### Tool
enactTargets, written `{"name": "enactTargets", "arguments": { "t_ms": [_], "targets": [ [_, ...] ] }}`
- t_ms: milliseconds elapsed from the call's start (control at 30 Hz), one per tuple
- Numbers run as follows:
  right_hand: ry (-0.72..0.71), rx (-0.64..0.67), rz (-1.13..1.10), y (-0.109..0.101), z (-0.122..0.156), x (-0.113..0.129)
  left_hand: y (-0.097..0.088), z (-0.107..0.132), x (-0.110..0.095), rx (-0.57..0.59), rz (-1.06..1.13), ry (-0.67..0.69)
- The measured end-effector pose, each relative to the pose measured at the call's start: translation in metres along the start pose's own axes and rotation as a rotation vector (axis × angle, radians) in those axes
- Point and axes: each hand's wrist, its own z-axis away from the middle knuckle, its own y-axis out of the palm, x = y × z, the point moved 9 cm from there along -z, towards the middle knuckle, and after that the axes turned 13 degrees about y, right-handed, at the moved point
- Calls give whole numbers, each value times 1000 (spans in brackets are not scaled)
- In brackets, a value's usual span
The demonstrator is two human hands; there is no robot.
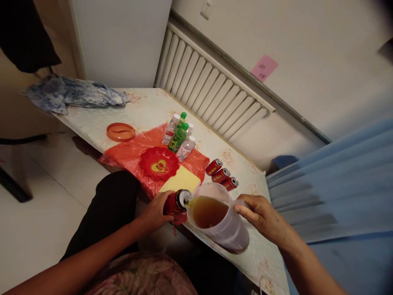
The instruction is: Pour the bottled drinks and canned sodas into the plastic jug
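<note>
My left hand (156,212) is closed round a red drink can (175,201), tipped on its side with its mouth over the rim of a clear plastic pitcher (229,233). Brown liquid (208,212) fills part of the pitcher. My right hand (259,213) grips the pitcher's handle on its right side. The pitcher stands near the front edge of the table (147,108).
Three red cans (221,175) lie in a row behind the pitcher. A red plate (159,164) and a yellow pad (181,180) rest on a red plastic sheet (129,153), beside several small bottles (179,137). An orange dish (120,132) and blue cloth (73,95) lie farther left. A radiator (211,88) lines the wall.
</note>
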Motion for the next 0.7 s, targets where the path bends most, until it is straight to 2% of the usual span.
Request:
{"name": "enactTargets", "arguments": {
  "t_ms": [700],
  "targets": [
    [-10, -13, -21, 2, -3, -2, -1, 2, 4, -29, 16, 10]
  ]
}}
